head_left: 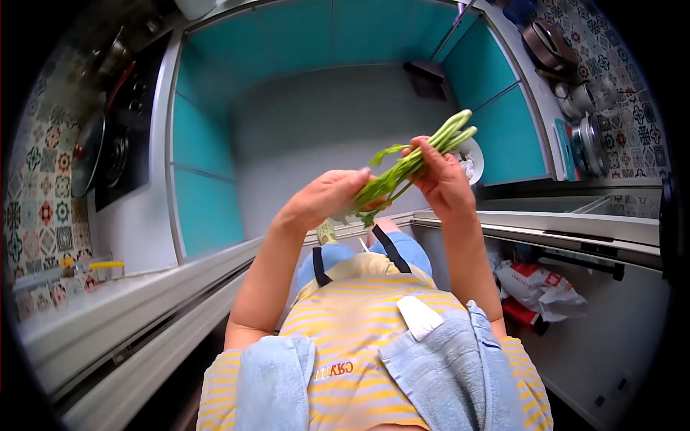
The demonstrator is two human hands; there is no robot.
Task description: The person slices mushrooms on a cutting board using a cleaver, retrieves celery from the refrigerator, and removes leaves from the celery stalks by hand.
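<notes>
A small bunch of celery point(451, 131) is held up in front of me, pale stalk ends pointing up and right, leafy ends down and left. My right hand point(442, 179) is closed around the stalks in their upper part. At the leafy end, my left hand point(327, 199) is closed on the greens, its thumb on top; some leaves there are blurred or covered by the fingers. Partly behind my right hand, a white round container point(472, 159) with crumpled white stuff inside stands on the floor.
Teal cabinets point(205, 215) surround the grey floor. A dustpan point(428, 79) with a long handle stands at the far right corner. A hob point(133, 129) with a lidded pan is left. Pots point(593, 147) line the right counter. Packaged bags point(539, 287) lie at lower right.
</notes>
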